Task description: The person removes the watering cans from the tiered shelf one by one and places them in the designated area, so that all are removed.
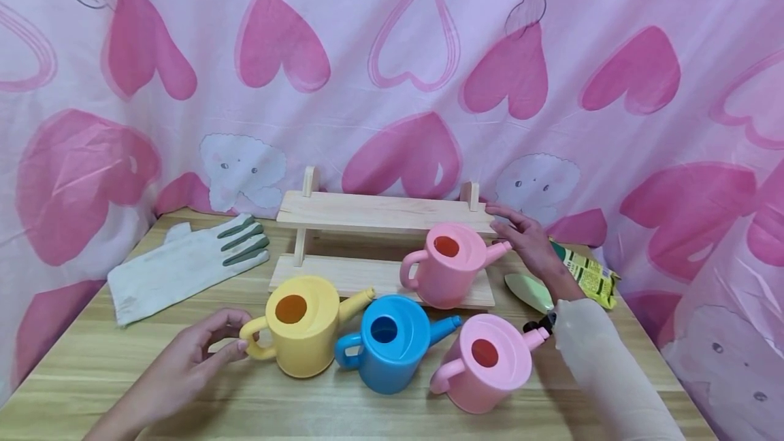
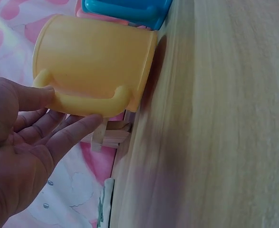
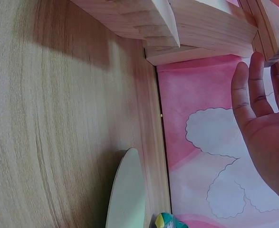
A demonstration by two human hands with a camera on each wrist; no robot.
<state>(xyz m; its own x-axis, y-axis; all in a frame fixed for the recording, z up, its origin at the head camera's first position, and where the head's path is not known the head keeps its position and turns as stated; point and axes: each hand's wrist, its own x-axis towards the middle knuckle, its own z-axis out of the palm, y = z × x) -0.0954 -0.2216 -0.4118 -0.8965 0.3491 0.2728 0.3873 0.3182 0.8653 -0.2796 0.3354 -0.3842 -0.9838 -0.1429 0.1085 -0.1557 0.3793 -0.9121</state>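
Observation:
My left hand pinches the handle of a yellow watering can, thumb on one side and fingertips on the other. The can stands upright on the table. Beside it are a blue watering can and a pink watering can. Another pink watering can is on the lower tier of a two-tier wooden shelf. My right hand reaches to the right end of the upper board, its fairly straight fingers right at the board's end.
White gloves with grey-green fingertips lie at the left. On the right are a pale green oval object, a yellow-green packet and a small black object partly behind the sleeve. A heart-patterned curtain hangs behind the table.

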